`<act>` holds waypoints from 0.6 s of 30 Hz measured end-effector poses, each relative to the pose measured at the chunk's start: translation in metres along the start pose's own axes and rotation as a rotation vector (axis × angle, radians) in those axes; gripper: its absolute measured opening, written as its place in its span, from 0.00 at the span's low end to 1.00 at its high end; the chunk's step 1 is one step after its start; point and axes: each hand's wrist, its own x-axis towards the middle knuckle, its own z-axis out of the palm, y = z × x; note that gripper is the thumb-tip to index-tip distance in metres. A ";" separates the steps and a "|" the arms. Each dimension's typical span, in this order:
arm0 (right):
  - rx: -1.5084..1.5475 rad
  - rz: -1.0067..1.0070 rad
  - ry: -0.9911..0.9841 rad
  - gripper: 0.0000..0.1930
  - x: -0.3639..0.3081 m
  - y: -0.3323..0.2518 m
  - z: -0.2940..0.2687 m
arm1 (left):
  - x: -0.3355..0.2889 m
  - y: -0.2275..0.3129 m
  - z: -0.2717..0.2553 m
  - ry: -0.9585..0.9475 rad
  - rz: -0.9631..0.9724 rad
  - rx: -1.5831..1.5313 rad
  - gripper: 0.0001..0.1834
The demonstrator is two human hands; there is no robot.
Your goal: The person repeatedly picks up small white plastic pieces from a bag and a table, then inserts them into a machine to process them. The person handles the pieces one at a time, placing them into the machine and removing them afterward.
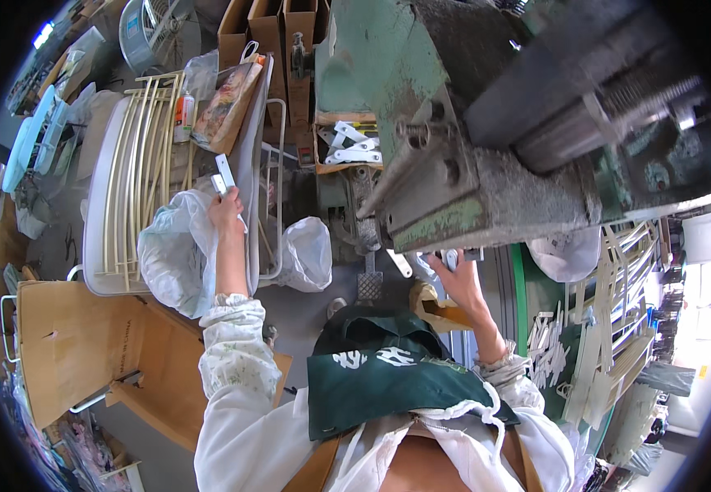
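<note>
My left hand (227, 215) is closed round a white metal bracket (224, 172), its end sticking up past my fingers. That hand is above the left-hand table, beside a white plastic bag (177, 246). My right hand (463, 289) is bent at the lower edge of a green machine (437, 220), with its fingers closed on a white metal piece (451, 259). The machine hides part of that piece. A white strip with a hole (399, 262) pokes out just left of my right fingers.
Pale metal rods (144, 164) lie on the left table. A box of white hinged strips (352, 149) stands behind. An open cardboard box (85, 344) is at lower left, and a white bag (306, 252) hangs mid-left. More white pieces (547, 348) and frames (617, 287) lie at right.
</note>
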 end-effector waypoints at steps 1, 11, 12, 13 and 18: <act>-0.029 -0.045 -0.016 0.15 0.000 0.000 0.000 | -0.007 0.006 0.011 0.020 0.061 0.018 0.08; 0.417 0.044 -0.219 0.14 -0.004 0.009 0.001 | 0.025 0.005 0.023 0.099 0.238 0.334 0.07; 0.321 -0.010 -0.205 0.14 -0.003 0.004 -0.001 | 0.015 0.014 0.026 0.117 0.270 0.483 0.08; 0.334 -0.001 -0.245 0.12 -0.002 -0.005 0.006 | 0.047 0.020 -0.015 0.226 0.448 0.560 0.09; 0.005 -0.311 -0.116 0.08 0.037 0.028 0.006 | -0.065 0.033 0.041 -0.177 0.156 -0.010 0.11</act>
